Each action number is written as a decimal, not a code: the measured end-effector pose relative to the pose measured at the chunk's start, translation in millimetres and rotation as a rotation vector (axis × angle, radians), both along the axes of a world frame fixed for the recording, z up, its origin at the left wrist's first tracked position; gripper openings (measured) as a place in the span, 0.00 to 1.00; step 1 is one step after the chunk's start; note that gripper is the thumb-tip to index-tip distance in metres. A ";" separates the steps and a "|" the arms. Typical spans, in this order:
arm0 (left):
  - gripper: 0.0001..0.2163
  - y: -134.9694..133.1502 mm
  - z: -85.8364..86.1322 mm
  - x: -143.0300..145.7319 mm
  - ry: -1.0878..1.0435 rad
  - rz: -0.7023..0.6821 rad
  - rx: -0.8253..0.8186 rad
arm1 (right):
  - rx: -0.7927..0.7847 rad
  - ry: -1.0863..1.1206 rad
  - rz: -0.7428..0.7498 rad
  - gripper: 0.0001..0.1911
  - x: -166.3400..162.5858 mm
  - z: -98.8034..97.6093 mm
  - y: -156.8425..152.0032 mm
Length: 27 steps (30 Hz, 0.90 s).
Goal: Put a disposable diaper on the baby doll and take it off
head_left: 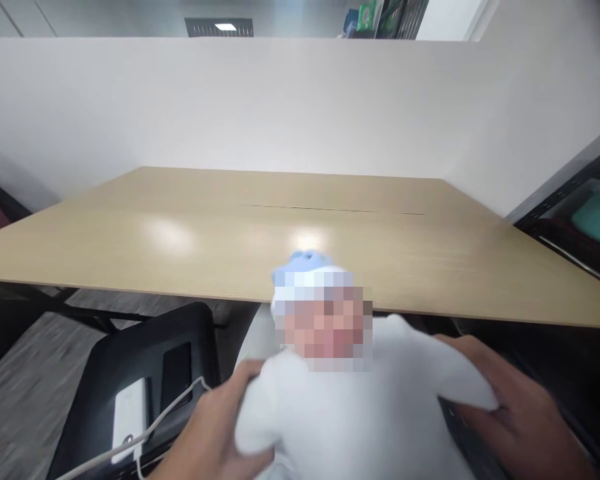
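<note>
A baby-sized figure in a white top (pixel 363 413) lies face up across my lap, its head by the table edge. Whether it is a doll or a baby, I cannot tell, as the face is blurred out. On its head sits a light blue and white cap (pixel 304 263). My left hand (pixel 220 427) is closed around the white sleeve (pixel 259 403) on the left, thumb below and fingers above. On the other side, my right hand (pixel 515 413) grips the end of the right sleeve (pixel 460 373), which is stretched outward. The figure's lower body is out of view.
A light wooden table (pixel 220 240) spans the view ahead, against a white partition (pixel 230 107). At the left, a black chair (pixel 105 360) bears a white power bank (pixel 130 413) with a white cable (pixel 173 403) and a dark phone-like slab (pixel 177 373). A dark shelf frame (pixel 555 250) stands at right.
</note>
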<state>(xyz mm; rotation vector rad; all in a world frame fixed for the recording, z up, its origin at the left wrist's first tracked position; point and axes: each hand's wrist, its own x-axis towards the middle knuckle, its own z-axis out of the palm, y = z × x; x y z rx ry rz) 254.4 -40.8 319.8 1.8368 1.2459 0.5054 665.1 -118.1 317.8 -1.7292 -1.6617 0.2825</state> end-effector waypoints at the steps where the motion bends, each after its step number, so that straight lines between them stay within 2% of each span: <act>1: 0.25 19.9 9.8 8.6 -0.013 -0.079 0.021 | 0.015 -0.011 -0.051 0.18 3.4 5.7 8.7; 3: 0.23 65.2 27.6 28.1 -0.008 -0.158 0.124 | 0.032 -0.038 -0.121 0.18 8.1 12.5 36.4; 6: 0.23 135.4 44.2 54.0 0.052 -0.193 0.268 | 0.048 -0.065 -0.166 0.20 15.3 10.0 90.0; 9: 0.24 196.1 48.7 67.7 0.109 -0.191 0.306 | 0.032 -0.081 -0.164 0.21 22.9 -3.0 139.3; 12: 0.24 242.5 47.8 69.9 0.172 -0.187 0.284 | 0.026 -0.123 -0.146 0.21 26.8 -16.9 179.0; 19: 0.25 312.9 36.3 56.7 0.261 -0.231 0.251 | 0.044 -0.196 -0.066 0.22 27.0 -34.7 253.6; 27: 0.28 367.4 21.6 54.5 0.314 -0.106 0.388 | 0.092 -0.234 -0.068 0.26 33.7 -46.2 317.4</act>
